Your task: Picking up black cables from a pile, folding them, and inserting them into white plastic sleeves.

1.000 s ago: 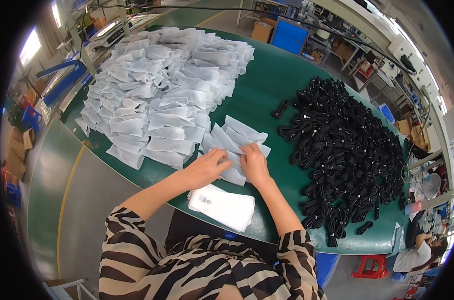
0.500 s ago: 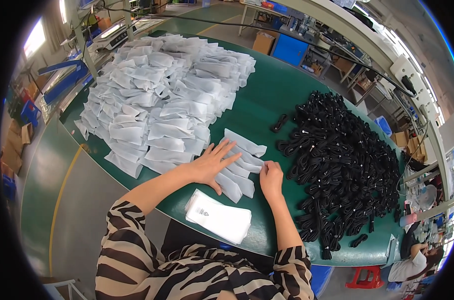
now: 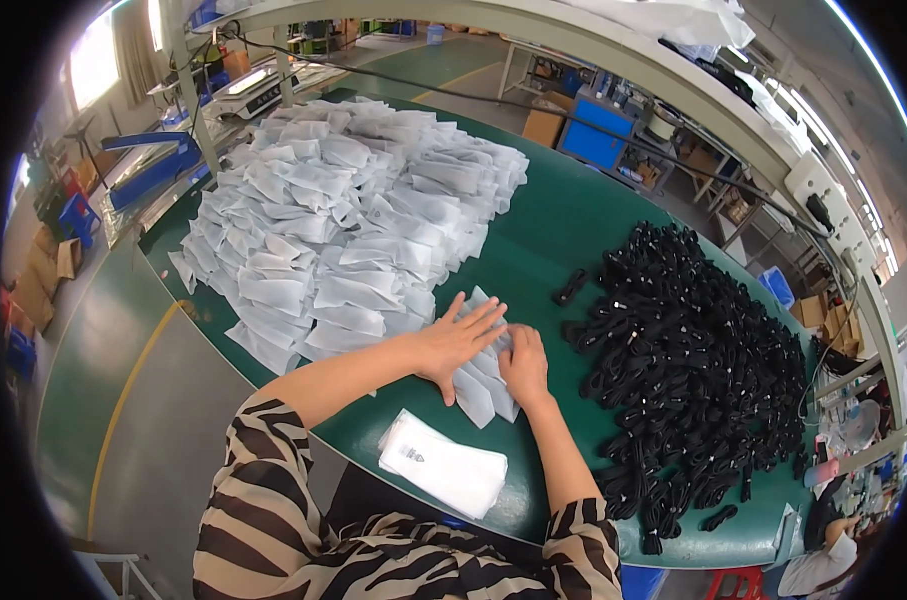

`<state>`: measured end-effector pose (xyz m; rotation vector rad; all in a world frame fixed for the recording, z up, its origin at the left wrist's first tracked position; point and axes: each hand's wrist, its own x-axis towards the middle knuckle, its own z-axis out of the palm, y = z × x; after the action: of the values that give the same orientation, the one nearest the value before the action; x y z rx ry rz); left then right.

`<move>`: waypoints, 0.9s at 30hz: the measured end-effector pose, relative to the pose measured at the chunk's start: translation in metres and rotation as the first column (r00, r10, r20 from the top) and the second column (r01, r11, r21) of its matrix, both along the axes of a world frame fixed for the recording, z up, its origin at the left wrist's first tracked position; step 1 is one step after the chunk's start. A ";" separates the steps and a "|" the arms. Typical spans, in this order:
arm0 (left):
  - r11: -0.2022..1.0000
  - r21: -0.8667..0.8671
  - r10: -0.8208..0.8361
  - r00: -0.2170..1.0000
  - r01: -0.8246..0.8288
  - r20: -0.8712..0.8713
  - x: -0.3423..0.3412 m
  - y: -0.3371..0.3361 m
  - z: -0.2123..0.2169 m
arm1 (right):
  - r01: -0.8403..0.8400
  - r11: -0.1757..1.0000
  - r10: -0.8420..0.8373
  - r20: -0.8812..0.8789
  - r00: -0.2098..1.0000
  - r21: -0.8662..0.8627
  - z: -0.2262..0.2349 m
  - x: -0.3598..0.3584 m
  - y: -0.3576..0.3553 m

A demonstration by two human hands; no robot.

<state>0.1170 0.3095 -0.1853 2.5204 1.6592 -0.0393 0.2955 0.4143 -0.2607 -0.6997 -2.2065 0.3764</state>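
Note:
A small group of filled, translucent white pouches [image 3: 484, 392] lies on the green table in front of me. My left hand [image 3: 460, 345] rests on their left side, fingers spread wide. From the right, my right hand [image 3: 524, 368] presses against the same pouches with its fingers curled at their edge; the fingertips are partly hidden. Nearer to me is a stack of flat white bags [image 3: 443, 466] with a small dark print. Beyond my left hand a big heap of filled pouches [image 3: 353, 215] covers the far left. To the right, coiled black cables [image 3: 693, 370] are piled high.
One coiled cable [image 3: 570, 287] lies apart, left of the cable pile. Another loose coil [image 3: 719, 517] is near the front right edge. A metal frame [image 3: 663, 85] with a hanging wire spans the table's far side. A person [image 3: 823, 565] sits at the lower right.
Both hands have come closer together, squeezing the small pouch group into a narrower bundle. My right hand has moved left against it. The whole view has shifted slightly down.

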 end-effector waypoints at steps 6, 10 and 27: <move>0.978 -0.124 -0.162 0.985 0.169 0.065 -0.007 0.041 -0.012 | -0.176 0.967 0.170 -0.049 0.984 -0.181 -0.005 0.015 0.001; 0.965 -0.113 -0.232 0.970 0.239 0.066 0.005 0.053 -0.008 | -0.101 0.928 0.043 -0.166 0.985 -0.359 -0.013 0.020 -0.009; 0.745 0.633 0.113 0.975 -0.211 0.192 -0.153 0.099 0.113 | 0.268 0.952 -0.272 0.004 0.962 0.149 0.023 -0.009 0.077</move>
<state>-0.0364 0.4082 -0.0719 2.6977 2.0977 0.8704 0.2866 0.4909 -0.2374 -0.9142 -2.0991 0.0653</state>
